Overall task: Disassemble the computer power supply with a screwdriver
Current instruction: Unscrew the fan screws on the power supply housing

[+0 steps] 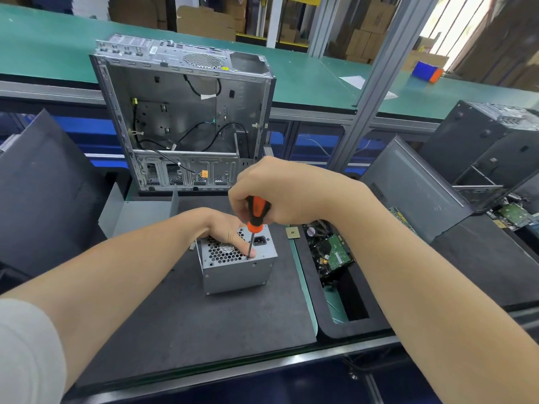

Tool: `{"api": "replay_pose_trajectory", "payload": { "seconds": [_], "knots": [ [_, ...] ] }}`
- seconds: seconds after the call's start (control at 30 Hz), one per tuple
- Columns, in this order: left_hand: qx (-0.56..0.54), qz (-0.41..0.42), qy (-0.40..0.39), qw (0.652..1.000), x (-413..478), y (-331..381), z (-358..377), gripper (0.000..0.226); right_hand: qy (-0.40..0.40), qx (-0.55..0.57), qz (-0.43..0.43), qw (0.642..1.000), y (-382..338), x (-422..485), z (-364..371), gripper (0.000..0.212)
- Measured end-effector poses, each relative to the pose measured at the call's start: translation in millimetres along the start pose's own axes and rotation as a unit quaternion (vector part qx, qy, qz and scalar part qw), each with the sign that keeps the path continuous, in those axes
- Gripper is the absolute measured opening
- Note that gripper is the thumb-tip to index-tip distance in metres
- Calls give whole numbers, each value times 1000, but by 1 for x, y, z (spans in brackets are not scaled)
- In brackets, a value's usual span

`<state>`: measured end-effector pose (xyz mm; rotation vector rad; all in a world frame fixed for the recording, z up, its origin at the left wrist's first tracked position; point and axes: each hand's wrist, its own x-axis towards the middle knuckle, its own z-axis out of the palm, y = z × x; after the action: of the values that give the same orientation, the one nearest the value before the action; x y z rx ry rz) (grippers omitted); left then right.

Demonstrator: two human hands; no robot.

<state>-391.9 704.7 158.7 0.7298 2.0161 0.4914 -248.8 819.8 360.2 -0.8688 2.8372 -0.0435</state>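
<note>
A grey metal power supply (236,274) stands on the dark foam mat (204,322), its perforated face with the black power socket turned up. My left hand (226,228) lies across that top face, fingers stretched over the honeycomb grille, steadying the box. My right hand (277,193) grips the orange-and-black handle of a screwdriver (255,217) from above. The shaft stands nearly upright, and its tip meets the top face near the front edge, right beside my left fingertip.
An emptied computer case (186,118) stands open behind the mat. Dark side panels (43,193) lean at the left and right. A tray (335,290) to the right holds a hard drive (338,255) and circuit boards. A loose chip (292,233) lies beside the power supply.
</note>
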Motion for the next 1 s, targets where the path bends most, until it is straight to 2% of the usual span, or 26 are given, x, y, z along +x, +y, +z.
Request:
{"api": "replay_pose_trajectory", "payload": {
  "seconds": [0.07,0.13,0.2,0.23,0.3,0.37,0.43,0.73,0.83,1.0],
  "knots": [
    [-1,11,-9,1000,1,-1,0,111,-4,-5,12,1000,0,-2,2,22],
    [-4,17,-28,999,0,-1,-1,114,14,-34,58,998,-3,-2,6,10],
    [3,24,-37,999,0,-1,0,113,47,-75,138,987,-8,1,14,39],
    [4,25,-38,999,1,-2,-1,113,64,-90,164,980,-10,4,17,44],
    [-2,21,-34,999,2,-3,-1,108,79,-77,155,982,-12,7,20,34],
    [-10,20,-29,999,2,-6,-1,105,63,-35,116,991,-11,6,16,15],
    [-17,24,-26,999,1,-7,-1,105,44,-9,87,995,-9,1,10,7],
    [-15,48,-15,999,-7,-8,2,68,69,15,77,995,-2,-10,5,12],
    [-36,47,-25,998,-11,-5,3,69,67,15,80,994,-2,-11,3,12],
    [-31,47,-21,998,-14,-4,4,47,77,14,79,994,-2,-11,3,10]
  ]
}}
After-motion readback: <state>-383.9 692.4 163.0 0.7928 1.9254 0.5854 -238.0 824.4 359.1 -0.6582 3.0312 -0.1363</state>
